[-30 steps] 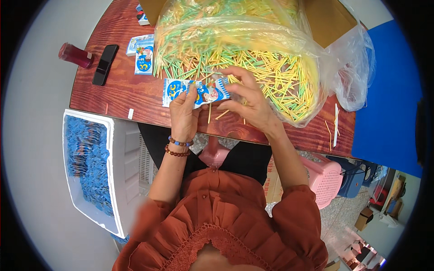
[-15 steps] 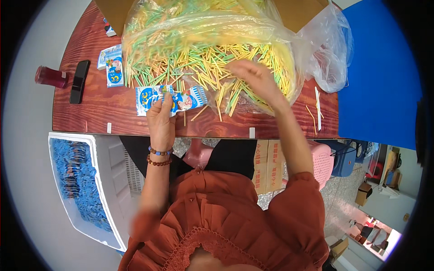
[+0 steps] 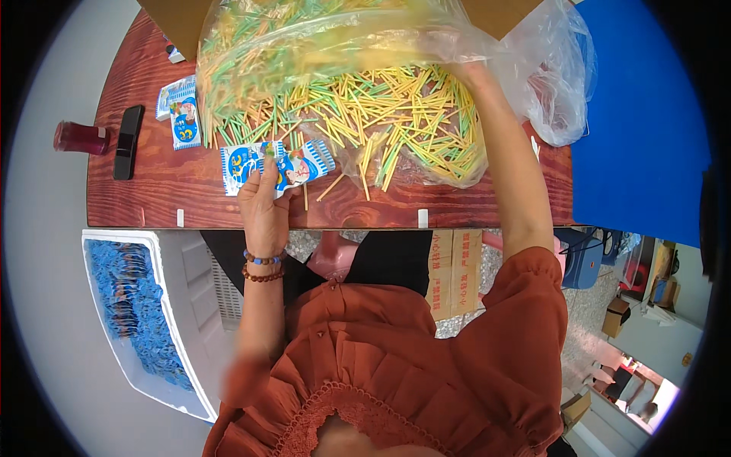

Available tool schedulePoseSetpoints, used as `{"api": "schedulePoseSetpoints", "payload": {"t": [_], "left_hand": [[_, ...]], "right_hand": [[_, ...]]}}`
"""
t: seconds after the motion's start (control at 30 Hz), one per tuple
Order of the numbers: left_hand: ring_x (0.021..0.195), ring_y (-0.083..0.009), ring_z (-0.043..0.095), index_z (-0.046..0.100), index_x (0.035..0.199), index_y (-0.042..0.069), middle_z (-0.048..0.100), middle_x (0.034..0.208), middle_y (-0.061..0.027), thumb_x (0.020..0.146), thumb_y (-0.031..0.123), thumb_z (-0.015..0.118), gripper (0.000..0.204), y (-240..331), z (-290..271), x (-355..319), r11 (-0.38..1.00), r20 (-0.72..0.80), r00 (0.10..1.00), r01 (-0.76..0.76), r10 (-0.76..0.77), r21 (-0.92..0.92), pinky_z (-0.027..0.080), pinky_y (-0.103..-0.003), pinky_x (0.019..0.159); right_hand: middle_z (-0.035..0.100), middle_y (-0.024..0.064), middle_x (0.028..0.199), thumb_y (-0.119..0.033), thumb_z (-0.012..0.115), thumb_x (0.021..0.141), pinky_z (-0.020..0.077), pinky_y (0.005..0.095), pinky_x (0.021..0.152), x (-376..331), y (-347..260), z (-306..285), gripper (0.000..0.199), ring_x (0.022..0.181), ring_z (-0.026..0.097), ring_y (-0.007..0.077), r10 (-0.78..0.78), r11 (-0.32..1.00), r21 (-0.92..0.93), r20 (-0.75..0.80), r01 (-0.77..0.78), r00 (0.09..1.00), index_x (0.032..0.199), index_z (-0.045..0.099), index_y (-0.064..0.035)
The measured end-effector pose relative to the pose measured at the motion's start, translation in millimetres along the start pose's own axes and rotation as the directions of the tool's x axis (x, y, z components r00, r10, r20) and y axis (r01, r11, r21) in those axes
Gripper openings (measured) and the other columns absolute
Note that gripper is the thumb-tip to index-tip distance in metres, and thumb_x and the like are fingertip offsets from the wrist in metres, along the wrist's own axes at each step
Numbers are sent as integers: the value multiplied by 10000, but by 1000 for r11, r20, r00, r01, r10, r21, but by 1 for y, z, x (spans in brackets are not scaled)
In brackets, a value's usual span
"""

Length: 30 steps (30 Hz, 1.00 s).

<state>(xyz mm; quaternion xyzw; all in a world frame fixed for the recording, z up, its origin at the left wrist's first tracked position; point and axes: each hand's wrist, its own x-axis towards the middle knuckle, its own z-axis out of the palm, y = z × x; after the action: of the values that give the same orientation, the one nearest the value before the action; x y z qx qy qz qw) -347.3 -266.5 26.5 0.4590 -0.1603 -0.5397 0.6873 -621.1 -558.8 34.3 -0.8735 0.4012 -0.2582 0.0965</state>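
Observation:
My left hand (image 3: 263, 199) is closed on blue-and-white printed packets (image 3: 304, 166) at the table's near edge. They are fanned out, with the thumb lying on top. Ahead of them a large clear plastic bag (image 3: 449, 49) lies on its side, full of thin yellow, green and orange sticks (image 3: 381, 99). Several sticks spill out of its mouth toward me. At the bag's right side my right hand (image 3: 468, 72) reaches in under the plastic film. The film hides its fingers, so their grip does not show.
More packets (image 3: 185, 126), a black phone (image 3: 129, 142) and a red jar (image 3: 80, 138) lie on the left of the wooden table (image 3: 152, 202). Crumpled clear plastic (image 3: 552, 99) is at the right. Below left stands a white foam box (image 3: 156, 251) full of blue packets.
My right hand has moved away to the upper right, from above the sticks to under the bag's film. My left hand still holds the packets.

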Motion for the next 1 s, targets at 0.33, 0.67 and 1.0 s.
{"api": "schedulePoseSetpoints", "payload": {"t": [0.33, 0.67, 1.0], "left_hand": [[760, -90, 625, 652, 977, 86, 673, 885, -4, 944, 204, 592, 136, -3, 2, 0, 1000, -23, 1000, 18, -19, -7, 509, -260, 633], [760, -104, 631, 647, 984, 61, 674, 885, -21, 947, 187, 586, 145, -3, -3, -4, 999, -13, 1000, 11, -12, -52, 511, -270, 646], [764, -99, 631, 647, 996, 61, 677, 898, -19, 941, 178, 592, 140, -9, 1, 2, 994, 57, 997, 50, -45, -101, 507, -270, 645]], "right_hand": [[647, 147, 902, -177, 490, 859, 516, 396, 762, 1, -7, 48, 191, 854, 636, 280, -180, 798, -567, 100, 204, 979, 942, 634, -83], [646, 198, 945, -120, 476, 845, 494, 457, 736, -20, -46, 20, 184, 881, 626, 343, -34, 832, -538, 193, 135, 981, 928, 607, -21], [646, 156, 901, -282, 464, 950, 424, 441, 909, -54, -59, -3, 343, 936, 604, 299, 149, 982, 77, 241, -171, 959, 1069, 543, 30]]}}
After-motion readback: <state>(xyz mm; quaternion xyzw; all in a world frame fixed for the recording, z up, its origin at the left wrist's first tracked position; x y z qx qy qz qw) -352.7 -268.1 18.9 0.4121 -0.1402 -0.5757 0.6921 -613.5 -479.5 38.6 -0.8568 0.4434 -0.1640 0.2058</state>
